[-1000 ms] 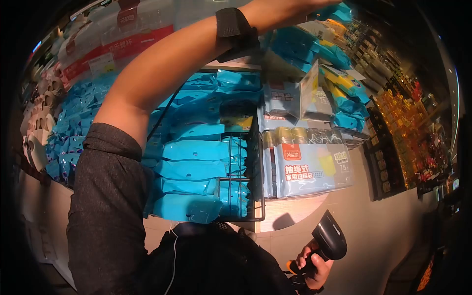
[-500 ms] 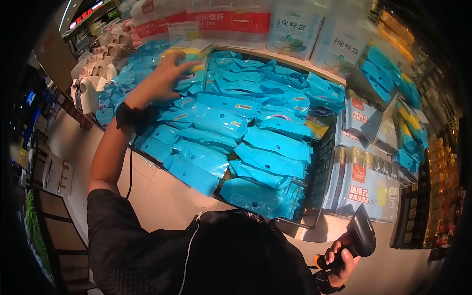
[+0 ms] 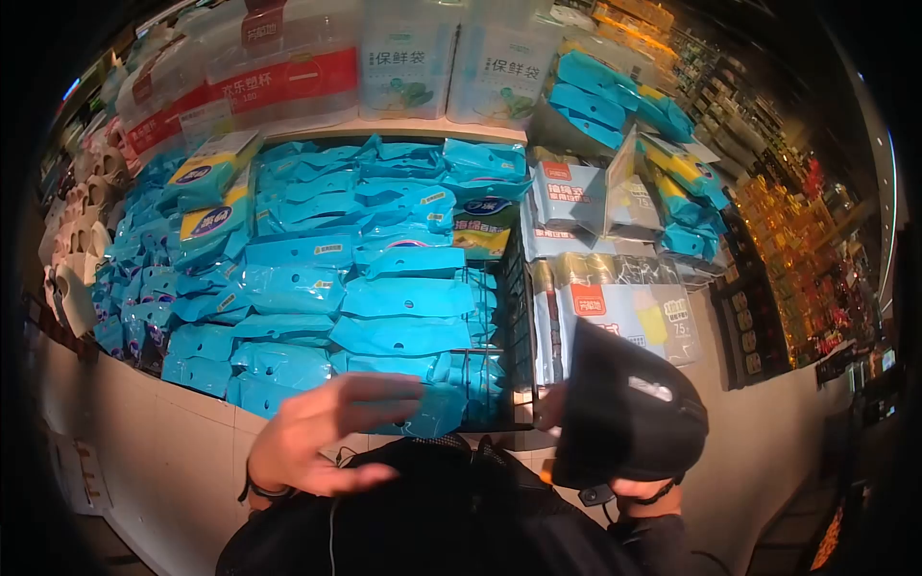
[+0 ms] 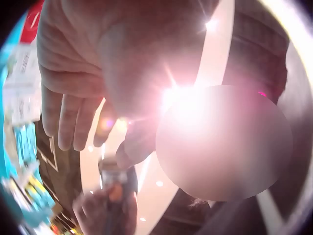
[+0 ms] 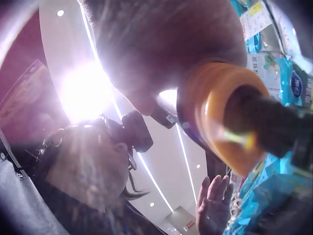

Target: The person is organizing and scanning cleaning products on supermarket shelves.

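Observation:
My left hand (image 3: 327, 432) hovers with loosely extended fingers before my torso, over the near edge of the blue packages (image 3: 384, 298). It holds nothing. My right hand (image 3: 642, 488) grips a black barcode scanner (image 3: 629, 413), which looms large and hides most of that hand. The left wrist view shows the left palm and hanging fingers (image 4: 71, 115), with the scanner-holding right hand (image 4: 90, 210) beyond. Up close in the right wrist view is the orange end (image 5: 212, 112) of the scanner. Two yellow-and-blue packages (image 3: 213, 216) lie on the pile's left side.
Grey trash-bag packs (image 3: 615, 298) stand right of a black wire divider (image 3: 519, 326). Clear packs with red bands (image 3: 279, 86) and food-bag packs (image 3: 408, 67) line the back ledge. Pale clogs (image 3: 82, 250) hang at far left. Tiled floor (image 3: 163, 461) lies below.
My left arm came down from the upper right to the yellow-and-blue packages, then withdrew to my torso, leaving them on the pile. The right hand has raised the scanner closer to the head camera.

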`<action>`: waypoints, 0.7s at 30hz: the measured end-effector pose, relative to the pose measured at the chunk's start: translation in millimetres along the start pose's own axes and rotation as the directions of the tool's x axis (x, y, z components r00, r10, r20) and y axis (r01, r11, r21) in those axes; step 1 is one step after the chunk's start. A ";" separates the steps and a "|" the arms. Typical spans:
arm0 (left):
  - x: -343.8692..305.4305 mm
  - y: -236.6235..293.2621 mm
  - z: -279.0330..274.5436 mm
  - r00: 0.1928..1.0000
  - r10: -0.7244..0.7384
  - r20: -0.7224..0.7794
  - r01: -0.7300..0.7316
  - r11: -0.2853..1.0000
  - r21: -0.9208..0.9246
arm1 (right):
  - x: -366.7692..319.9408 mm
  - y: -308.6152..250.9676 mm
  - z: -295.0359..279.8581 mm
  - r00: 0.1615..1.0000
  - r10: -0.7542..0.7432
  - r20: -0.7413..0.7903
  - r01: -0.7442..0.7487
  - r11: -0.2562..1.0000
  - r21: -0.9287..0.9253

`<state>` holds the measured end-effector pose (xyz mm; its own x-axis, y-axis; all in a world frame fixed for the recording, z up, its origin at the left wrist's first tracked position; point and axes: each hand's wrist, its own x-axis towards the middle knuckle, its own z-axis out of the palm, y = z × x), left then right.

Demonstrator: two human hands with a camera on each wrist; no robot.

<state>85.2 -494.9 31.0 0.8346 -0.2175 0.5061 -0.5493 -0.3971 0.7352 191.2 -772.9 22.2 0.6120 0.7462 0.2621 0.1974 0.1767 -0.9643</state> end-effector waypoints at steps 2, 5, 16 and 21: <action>15.5 -6.9 23.2 0.993 0.019 0.118 0.001 0.986 -0.164 | 47.5 -2.6 14.1 0.934 -0.189 0.302 0.266 0.934 -0.238; -6.7 -33.5 50.3 0.995 -0.009 0.103 0.052 0.903 -0.426 | 79.2 -7.9 51.1 0.853 -0.266 0.448 0.403 0.883 -0.242; -52.7 -54.3 10.7 0.937 0.306 -0.167 -0.307 0.495 -0.813 | 200.7 -66.1 -18.4 0.896 -0.332 0.294 0.350 0.123 -0.929; -82.2 -63.0 19.2 0.864 -0.145 -0.482 -0.402 0.376 -0.835 | 310.9 -22.9 -138.3 0.965 -0.252 0.077 -0.005 -0.309 -0.951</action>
<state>52.0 -469.1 -65.5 0.7810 0.2993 0.5481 -0.5767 0.6824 0.4491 482.9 -633.8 131.1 0.4821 0.7246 0.4925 0.6643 -0.6688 0.3338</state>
